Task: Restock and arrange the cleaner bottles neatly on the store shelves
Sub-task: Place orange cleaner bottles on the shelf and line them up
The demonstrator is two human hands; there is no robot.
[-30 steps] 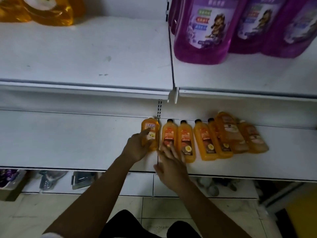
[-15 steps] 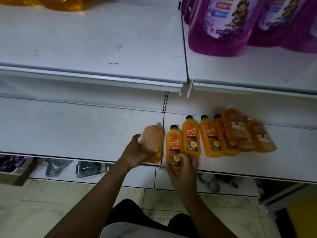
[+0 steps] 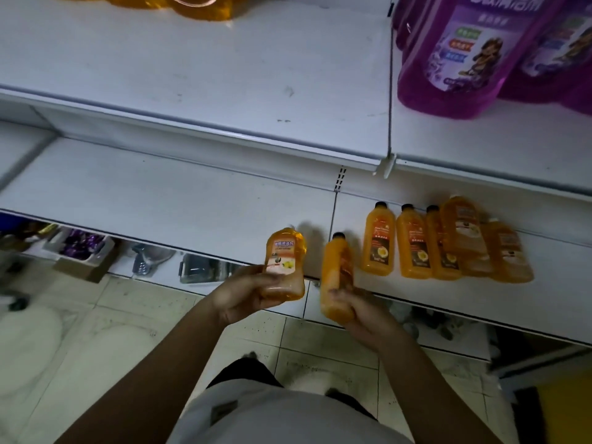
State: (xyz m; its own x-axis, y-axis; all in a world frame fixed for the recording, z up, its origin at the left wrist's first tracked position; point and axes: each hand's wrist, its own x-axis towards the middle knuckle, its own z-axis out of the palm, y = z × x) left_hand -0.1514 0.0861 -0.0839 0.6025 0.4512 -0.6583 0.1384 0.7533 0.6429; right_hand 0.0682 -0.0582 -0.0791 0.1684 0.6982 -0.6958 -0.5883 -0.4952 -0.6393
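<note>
left hand (image 3: 243,294) wrapped round squat orange bottle (image 3: 285,264), right hand (image 3: 362,315) round slim orange bottle (image 3: 338,277); both held off the lower shelf (image 3: 192,203), centre frame. best set upright, labels out, flush with row (image 3: 416,245) at right. half a second back both were over the shelf edge.
</note>
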